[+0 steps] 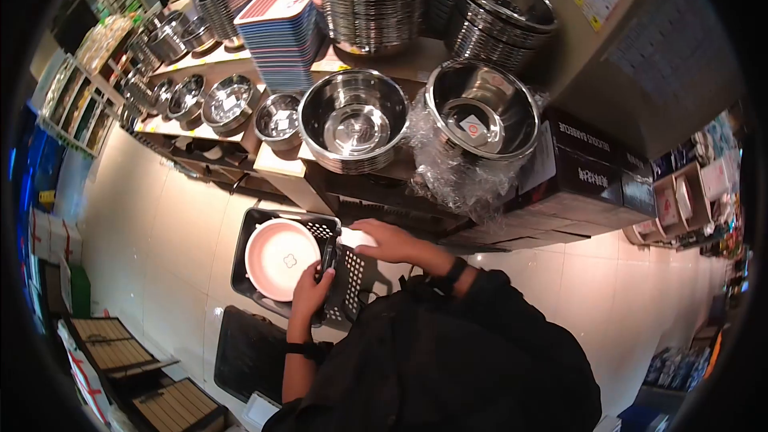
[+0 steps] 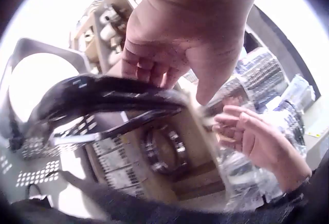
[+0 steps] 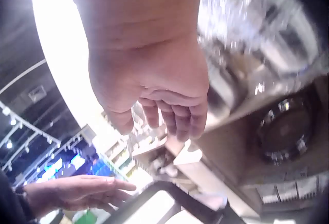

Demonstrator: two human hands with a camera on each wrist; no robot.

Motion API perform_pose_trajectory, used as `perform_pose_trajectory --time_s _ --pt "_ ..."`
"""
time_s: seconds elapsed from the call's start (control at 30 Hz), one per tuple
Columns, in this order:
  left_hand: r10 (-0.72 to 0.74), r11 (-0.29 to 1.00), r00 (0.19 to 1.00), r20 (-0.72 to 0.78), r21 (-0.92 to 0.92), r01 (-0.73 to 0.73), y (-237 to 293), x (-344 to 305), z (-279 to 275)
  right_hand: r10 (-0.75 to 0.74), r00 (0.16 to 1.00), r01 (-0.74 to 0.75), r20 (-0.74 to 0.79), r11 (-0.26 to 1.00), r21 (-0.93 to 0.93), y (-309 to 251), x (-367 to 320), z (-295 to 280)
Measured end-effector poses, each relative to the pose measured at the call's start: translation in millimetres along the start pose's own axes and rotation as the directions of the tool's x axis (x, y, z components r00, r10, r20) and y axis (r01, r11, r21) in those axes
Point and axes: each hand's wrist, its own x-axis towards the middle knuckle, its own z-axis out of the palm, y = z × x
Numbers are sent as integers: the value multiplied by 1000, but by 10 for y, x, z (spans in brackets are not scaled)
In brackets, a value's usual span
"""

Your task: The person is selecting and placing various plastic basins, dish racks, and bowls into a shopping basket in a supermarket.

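While the left grip is placed beside the black handle of the shopping basket, its fingers are seen spread fairly straight; firm contact cannot be told. The right grip, held across the handle from it, is seen relaxed, fingers loosely extended and nothing evidently pinched. Inside the basket, at the end away from the person's dark clothing, a pale pink basin is seated, open side up. The step in hand is judged to be handling around the basket's handle, with the basin already placed. Were the basket to be lifted, fingers would need to be closed round the handle and the basin kept level. Beyond the basket, a stack of steel bowls is carried on the shelf, with a plastic-wrapped stack of steel basins beside it.
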Motion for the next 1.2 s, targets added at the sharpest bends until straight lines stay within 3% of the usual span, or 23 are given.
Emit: perform_pose_trajectory --time_s 0.07,0.1,0.17,0.23,0.3,0.43,0.5,0.53,0.6,0.73,0.93,1.0,1.13,1.2 --pt "215 976 973 -81 -10 -217 427 272 -98 56 983 -29 -177 988 149 -285 -359 -497" --pt "200 961 979 -44 -184 -205 896 330 -182 92 971 -34 -221 967 253 -441 -551 -781" --pt "329 858 944 32 -427 -285 1332 635 -156 117 868 22 -483 962 273 -590 -941 -1171" --pt "446 771 892 74 -537 -341 1892 865 -131 -27 526 254 -850 959 126 -566 -1168 -1483" --pt "515 729 851 99 -573 -374 2399 1065 -10 -91 232 302 -968 953 -17 -485 -1316 -1741" --pt "511 644 856 80 -695 -319 3010 1497 427 30 183 310 -983 947 86 -389 -1407 -2077" --pt "430 618 898 90 -754 -221 3222 1602 634 55 205 349 -977 929 125 -259 -1345 -2227" --pt "425 531 898 115 -835 -144 3261 1688 731 70 217 365 -974 919 148 -198 -1301 -2297" --pt "525 497 833 175 -858 -133 3301 1786 829 102 243 388 -965 901 193 -114 -1172 -2438" --pt "507 499 824 251 -866 -43 3329 1898 899 148 295 425 -944 864 268 42 -958 -2563" --pt "482 508 851 210 -858 -76 3246 2054 1008 227 385 435 -894 810 393 326 -898 -2516" --pt "507 528 838 200 -841 -119 3262 2046 1019 243 363 395 -900 834 385 342 -879 -2505" --pt "506 585 825 251 -803 -114 3260 2033 946 310 403 583 -861 639 503 390 -887 -2499" --pt "583 579 762 284 -802 -144 3267 2020 829 273 343 486 -899 767 419 533 -953 -2436"
